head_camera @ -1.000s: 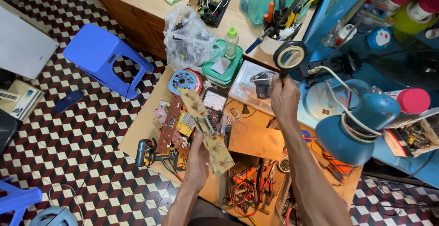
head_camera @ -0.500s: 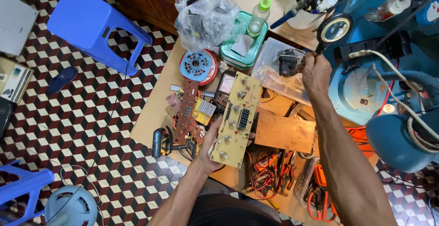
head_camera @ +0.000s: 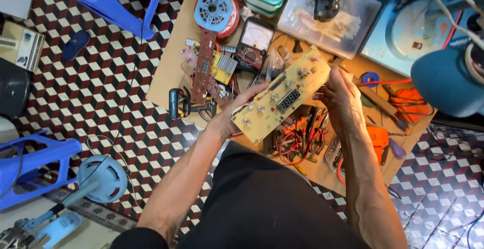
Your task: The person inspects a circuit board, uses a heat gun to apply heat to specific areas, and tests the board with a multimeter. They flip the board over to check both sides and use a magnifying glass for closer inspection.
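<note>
while left hand cradles circuit board, right hand pinches its edge.

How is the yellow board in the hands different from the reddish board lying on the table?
The yellow circuit board is wider, held up by the left hand and right hand; the reddish-brown board is a narrow strip lying on the table. The yellow circuit board carries a dark display; none shows on the reddish-brown board. Both are circuit boards.

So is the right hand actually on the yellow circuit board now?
Touching. The head view shows the right hand with its fingers wrapped over the right edge of the yellow circuit board, no gap between them; the left hand supports it underneath.
</note>
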